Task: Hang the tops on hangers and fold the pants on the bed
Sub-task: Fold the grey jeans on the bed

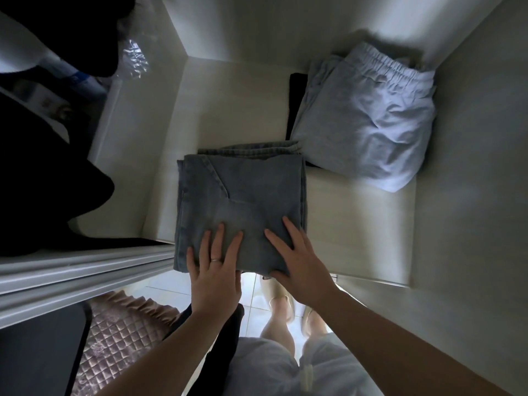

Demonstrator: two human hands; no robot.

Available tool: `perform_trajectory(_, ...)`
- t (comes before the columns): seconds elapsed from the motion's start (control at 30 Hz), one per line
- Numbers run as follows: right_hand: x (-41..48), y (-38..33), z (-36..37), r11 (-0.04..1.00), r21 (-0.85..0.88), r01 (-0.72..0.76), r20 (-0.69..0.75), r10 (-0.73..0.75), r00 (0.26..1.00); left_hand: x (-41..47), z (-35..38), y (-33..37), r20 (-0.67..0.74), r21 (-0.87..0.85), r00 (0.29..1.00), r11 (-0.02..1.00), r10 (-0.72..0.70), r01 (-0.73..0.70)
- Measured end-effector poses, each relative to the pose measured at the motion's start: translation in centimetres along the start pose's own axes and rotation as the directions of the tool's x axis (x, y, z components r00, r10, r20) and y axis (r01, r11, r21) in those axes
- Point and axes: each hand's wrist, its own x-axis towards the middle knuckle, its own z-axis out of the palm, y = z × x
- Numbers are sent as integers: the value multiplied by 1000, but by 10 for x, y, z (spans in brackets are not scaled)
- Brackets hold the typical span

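1. Folded jeans (pixel 243 195) sit on the shelf (pixel 243 110), with the near edge hanging off the front lip and the long side running near to far.
2. Both hands are at that near edge. Left hand (pixel 213 270) and right hand (pixel 297 261) have their fingers spread flat on top. Can't tell if the thumbs tuck under.
3. Sweatpants (pixel 365 121) lie far right on something black (pixel 295 104), just beside the jeans' far-right corner.
4. Straight back is bare shelf, so I'd say push that way. Drift right and they'd bump.
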Motion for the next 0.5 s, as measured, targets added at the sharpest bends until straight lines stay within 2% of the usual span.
perform_trajectory(0.2,32,-14,-6,998,-56,40,77,-36,996,15,0,-12,-36,-6,994,995,-102,102)
perform_trajectory(0.3,58,-23,-8,997,-61,56,48,-53,997,39,-3,-22,-53,15,989,990,-138,139)
perform_trajectory(0.5,117,-30,-23,995,-92,28,-33,-31,999,115,-13,-41,-78,48,992,993,-102,106)
